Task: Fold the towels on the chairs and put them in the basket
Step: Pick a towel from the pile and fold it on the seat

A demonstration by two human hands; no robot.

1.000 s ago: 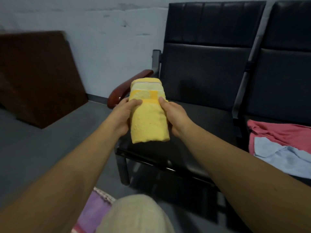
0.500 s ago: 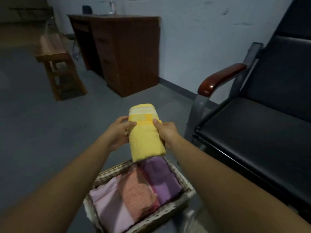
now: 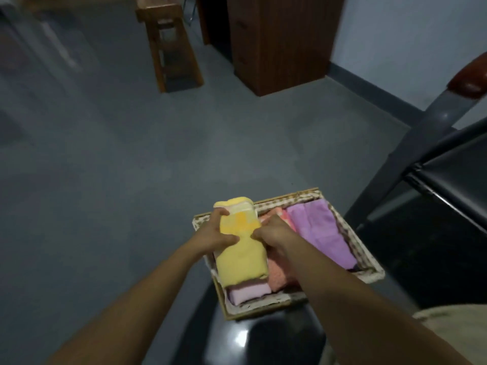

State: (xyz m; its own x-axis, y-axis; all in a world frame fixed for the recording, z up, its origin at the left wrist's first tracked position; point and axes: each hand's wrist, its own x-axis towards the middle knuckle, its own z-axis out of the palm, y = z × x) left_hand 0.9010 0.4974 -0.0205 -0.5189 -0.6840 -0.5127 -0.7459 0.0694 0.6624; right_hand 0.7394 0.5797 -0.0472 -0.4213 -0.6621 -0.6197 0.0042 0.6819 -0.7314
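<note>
Yellow towel (image 3: 241, 255), folded into a thick oblong, sits at the left end of the wicker basket (image 3: 369, 271), lying on top of a pale pink towel (image 3: 249, 291) whose near edge shows beneath it. The far end of the yellow one rises a little above the basket's far rim.

Both hands hold it from the sides. The left hand (image 3: 216, 234) grips the left edge, thumb laid over the top and fingers curled round the fold. The right hand (image 3: 274, 233) pinches the right edge, its fingers bent down between this towel and a coral towel (image 3: 279, 277) just beside it. A purple towel (image 3: 321, 233) fills the right part of the basket, touching the coral one.

A glossy dark surface (image 3: 250, 338) shows under the basket's near edge; what it is cannot be told. A black chair (image 3: 458, 177) with a reddish armrest (image 3: 471, 77) stands to the right. On the grey floor (image 3: 118, 154) at the far side stand a brown wooden cabinet (image 3: 279, 40) and, left of it, a wooden stool (image 3: 171, 48).
</note>
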